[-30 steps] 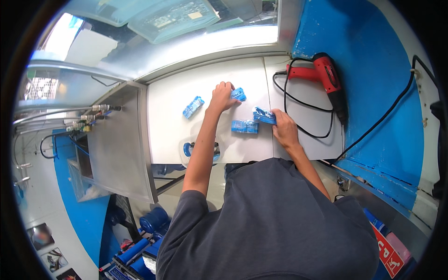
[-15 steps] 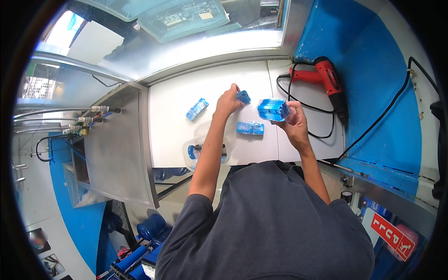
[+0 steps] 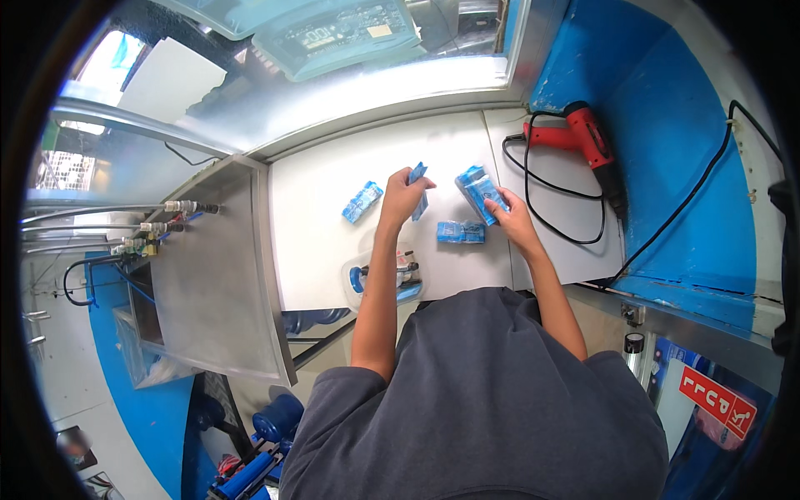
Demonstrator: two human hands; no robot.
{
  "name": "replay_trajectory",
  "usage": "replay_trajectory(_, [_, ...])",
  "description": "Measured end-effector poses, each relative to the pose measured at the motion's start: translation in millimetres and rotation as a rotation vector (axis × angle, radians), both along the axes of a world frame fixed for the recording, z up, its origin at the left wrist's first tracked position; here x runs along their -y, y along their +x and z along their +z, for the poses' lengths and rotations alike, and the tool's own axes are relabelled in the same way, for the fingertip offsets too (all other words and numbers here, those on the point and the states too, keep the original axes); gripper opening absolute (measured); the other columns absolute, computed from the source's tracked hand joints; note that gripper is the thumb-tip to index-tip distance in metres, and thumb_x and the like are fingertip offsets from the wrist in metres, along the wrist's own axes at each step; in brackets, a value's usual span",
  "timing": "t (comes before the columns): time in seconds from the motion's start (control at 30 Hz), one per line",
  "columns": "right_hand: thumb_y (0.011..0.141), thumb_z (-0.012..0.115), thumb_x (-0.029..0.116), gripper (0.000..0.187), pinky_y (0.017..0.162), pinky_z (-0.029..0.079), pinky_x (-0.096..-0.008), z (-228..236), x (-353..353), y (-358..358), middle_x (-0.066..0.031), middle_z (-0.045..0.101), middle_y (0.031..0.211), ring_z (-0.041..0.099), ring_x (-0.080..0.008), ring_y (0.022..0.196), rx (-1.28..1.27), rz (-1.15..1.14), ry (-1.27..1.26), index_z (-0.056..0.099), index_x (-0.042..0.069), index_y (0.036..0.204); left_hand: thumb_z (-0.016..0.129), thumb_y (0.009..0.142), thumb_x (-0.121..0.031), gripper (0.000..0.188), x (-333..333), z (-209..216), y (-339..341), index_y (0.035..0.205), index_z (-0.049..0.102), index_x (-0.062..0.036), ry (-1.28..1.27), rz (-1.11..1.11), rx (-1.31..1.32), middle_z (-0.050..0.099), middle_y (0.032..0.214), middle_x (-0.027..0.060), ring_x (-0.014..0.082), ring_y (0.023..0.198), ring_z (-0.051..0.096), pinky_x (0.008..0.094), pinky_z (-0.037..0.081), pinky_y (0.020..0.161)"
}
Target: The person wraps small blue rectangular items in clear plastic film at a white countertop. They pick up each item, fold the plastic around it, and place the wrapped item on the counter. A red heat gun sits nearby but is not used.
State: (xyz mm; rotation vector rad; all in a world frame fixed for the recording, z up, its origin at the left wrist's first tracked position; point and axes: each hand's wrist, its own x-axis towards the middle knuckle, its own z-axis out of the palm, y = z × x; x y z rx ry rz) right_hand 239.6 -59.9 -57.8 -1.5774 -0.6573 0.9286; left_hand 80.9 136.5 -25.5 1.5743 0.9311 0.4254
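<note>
My left hand (image 3: 403, 200) is closed around a thin stack of flat blue printed sleeves (image 3: 419, 177), held on edge above the white table. To its right, my right hand (image 3: 512, 220) grips a thicker blue bundle (image 3: 476, 190) in shiny clear wrap, tilted with its top toward the left. The two held things are apart. A wrapped blue pack (image 3: 362, 202) lies left of my left hand. Another wrapped blue pack (image 3: 460, 232) rests just below the thick bundle. Exactly what the blue pieces are is too small to tell.
A red heat gun (image 3: 588, 137) with a looping black cord lies at the table's right end. Partly behind my left forearm is a clear plastic tub (image 3: 411, 287) with small items. A metal panel (image 3: 212, 267) with hoses borders the left side, a window frame the back.
My right hand has turned the thick bundle from end-on to lengthwise. My left hand has tilted its blue pieces upright. The whole view has shifted slightly.
</note>
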Motion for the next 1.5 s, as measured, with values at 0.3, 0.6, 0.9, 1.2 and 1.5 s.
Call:
replay_trajectory(0.3, [0.079, 0.082, 0.029, 0.083, 0.104, 0.044, -0.0444, 69.5, -13.0, -19.0, -0.0231, 0.046, 0.139, 0.046, -0.0397, 0.131, 0.806, 0.186, -0.154, 0.041, -0.001, 0.144, 0.055, 0.097, -0.024, 0.032, 38.5, 44.5, -21.4, 0.115, 0.054, 0.0026, -0.956, 0.018, 0.61, 0.049, 0.075, 0.0034, 0.0162, 0.067, 0.053, 0.0345, 0.051, 0.068])
replay_trajectory(0.6, [0.063, 0.09, 0.029, 0.125, 0.117, 0.026, -0.0614, 118.8, -29.1, -60.6, -0.0222, 0.033, 0.152, 0.03, -0.0388, 0.145, 1.143, 0.614, -0.034, 0.013, 0.002, 0.157, 0.052, 0.097, -0.021, 0.036, 71.1, 44.0, -26.0, 0.123, 0.057, 0.0025, -0.927, 0.132, 0.456, 0.067, 0.113, 0.0149, 0.024, 0.099, 0.07, 0.0399, 0.059, 0.086])
replay_trajectory(0.9, [0.062, 0.088, 0.029, 0.122, 0.115, 0.03, -0.0601, 103.0, -27.3, -75.0, -0.0198, 0.043, 0.144, 0.039, -0.036, 0.139, 1.178, 0.668, 0.0, 0.017, 0.001, 0.157, 0.048, 0.1, -0.02, 0.04, 85.5, 29.3, -52.3, 0.133, 0.051, 0.0023, -0.886, 0.108, 0.399, 0.064, 0.122, 0.013, 0.0239, 0.107, 0.067, 0.0385, 0.057, 0.092])
replay_trajectory(1.2, [0.087, 0.079, 0.034, 0.094, 0.102, 0.05, -0.0399, 66.7, -10.1, -72.6, -0.0262, 0.044, 0.137, 0.054, -0.0272, 0.125, -0.084, 0.17, 0.005, 0.023, -0.006, 0.15, 0.041, 0.107, -0.029, 0.027, 90.8, 30.2, -33.4, 0.109, 0.057, -0.0074, -0.604, 0.177, 0.641, 0.064, 0.127, 0.0211, 0.0249, 0.12, 0.061, 0.0363, 0.05, 0.098])
replay_trajectory(1.5, [0.101, 0.059, 0.018, 0.025, 0.067, 0.059, -0.0295, 44.2, 34.0, -53.4, -0.0115, 0.072, 0.096, 0.073, -0.0191, 0.075, -0.467, 0.226, 0.147, 0.058, 0.001, 0.12, 0.05, 0.103, -0.043, 0.043, 91.2, 26.4, -4.7, 0.129, 0.059, -0.0092, -0.324, -0.377, 0.144, 0.055, 0.14, 0.0157, 0.0212, 0.128, 0.052, 0.0365, 0.046, 0.102])
